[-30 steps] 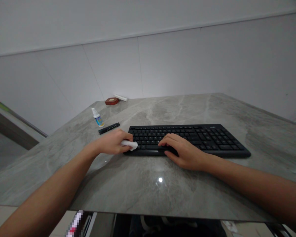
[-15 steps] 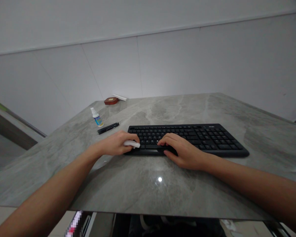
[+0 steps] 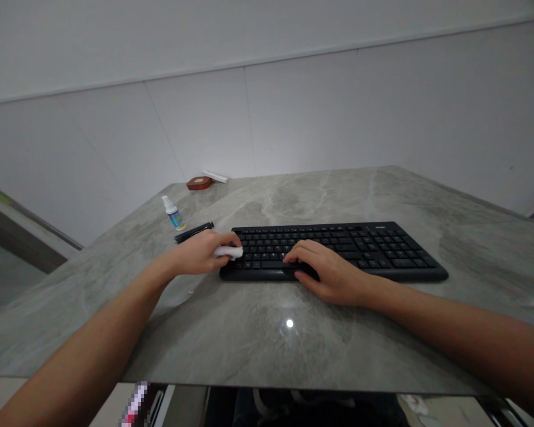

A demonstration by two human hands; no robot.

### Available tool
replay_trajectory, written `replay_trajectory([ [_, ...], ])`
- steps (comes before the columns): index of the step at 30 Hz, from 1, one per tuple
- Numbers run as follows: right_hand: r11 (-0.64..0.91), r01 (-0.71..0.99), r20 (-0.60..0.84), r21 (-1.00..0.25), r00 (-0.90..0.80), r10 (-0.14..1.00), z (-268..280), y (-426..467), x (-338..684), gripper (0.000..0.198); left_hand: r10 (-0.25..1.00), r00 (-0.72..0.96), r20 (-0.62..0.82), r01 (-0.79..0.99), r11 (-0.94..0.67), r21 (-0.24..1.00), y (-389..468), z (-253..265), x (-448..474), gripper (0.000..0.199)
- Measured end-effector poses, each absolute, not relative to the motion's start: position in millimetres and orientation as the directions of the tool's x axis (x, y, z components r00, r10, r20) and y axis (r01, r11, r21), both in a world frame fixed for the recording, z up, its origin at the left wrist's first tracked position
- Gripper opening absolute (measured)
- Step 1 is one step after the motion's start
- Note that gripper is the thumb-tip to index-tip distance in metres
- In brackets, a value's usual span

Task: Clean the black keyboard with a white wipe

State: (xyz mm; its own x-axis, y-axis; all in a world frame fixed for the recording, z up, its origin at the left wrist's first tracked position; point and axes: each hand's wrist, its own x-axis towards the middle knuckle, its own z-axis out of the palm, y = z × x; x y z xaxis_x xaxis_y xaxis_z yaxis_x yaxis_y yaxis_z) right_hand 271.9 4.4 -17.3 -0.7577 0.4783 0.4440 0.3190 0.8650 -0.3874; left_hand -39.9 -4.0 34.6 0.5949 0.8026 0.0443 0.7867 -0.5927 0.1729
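Note:
My left hand is closed around a wad of white tissue or cloth, at the left end of the black keyboard. The wad sticks out between the thumb and fingers, near the leftmost keys. My right hand rests on the front middle of the keyboard, fingers bent down onto the keys. Its thumb lies apart from them, near the front edge. A black pen-like object lies just beyond my left hand, partly covered by it. Behind it stands a small white spray bottle with a blue label.
The grey marbled table meets a pale wall. At its far left corner lie a reddish-brown box-like object and a thin white strip. Below the front edge, a drawer or shelf area with a blurred-out item shows.
My left hand has moved a little to the left and away from me with the white wad, uncovering the keyboard's front left corner. My right hand and the keyboard stay put.

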Motion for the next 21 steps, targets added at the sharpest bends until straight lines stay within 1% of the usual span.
replay_trajectory([
  [2,0.86,0.33,0.442,-0.389,-0.752,0.489,-17.8,4.2,271.9,0.03,0.791,0.61,0.045,0.773,-0.606,0.186,-4.9,32.5,-38.7,0.029],
  [6,0.853,0.337,0.439,-0.399,-0.746,0.5,-18.2,4.2,272.2,0.034,0.716,0.698,-0.004,0.688,-0.668,0.282,-7.6,31.5,-35.3,0.022],
  [8,0.853,0.337,0.437,-0.398,-0.748,0.499,-18.1,4.3,272.1,0.034,0.706,0.708,-0.016,0.677,-0.671,0.303,-9.1,33.3,-33.3,0.017],
  [10,0.853,0.34,0.437,-0.397,-0.746,0.502,-18.2,4.5,271.9,0.034,0.71,0.703,-0.023,0.682,-0.666,0.301,-10.3,35.5,-31.2,0.015],
  [14,0.851,0.342,0.445,-0.398,-0.74,0.505,-18.6,4.2,271.7,0.039,0.712,0.702,-0.037,0.685,-0.659,0.31,-10.6,36.2,-30.3,0.03],
  [19,0.851,0.344,0.454,-0.396,-0.732,0.507,-18.9,3.8,272.7,0.04,0.777,0.629,0.009,0.754,-0.613,0.234,-9.0,32.3,-36.9,0.019],
  [21,0.85,0.343,0.454,-0.4,-0.731,0.509,-19.2,4.0,273.0,0.04,0.773,0.635,0.001,0.752,-0.618,0.229,-9.5,31.6,-37.1,0.016],
])
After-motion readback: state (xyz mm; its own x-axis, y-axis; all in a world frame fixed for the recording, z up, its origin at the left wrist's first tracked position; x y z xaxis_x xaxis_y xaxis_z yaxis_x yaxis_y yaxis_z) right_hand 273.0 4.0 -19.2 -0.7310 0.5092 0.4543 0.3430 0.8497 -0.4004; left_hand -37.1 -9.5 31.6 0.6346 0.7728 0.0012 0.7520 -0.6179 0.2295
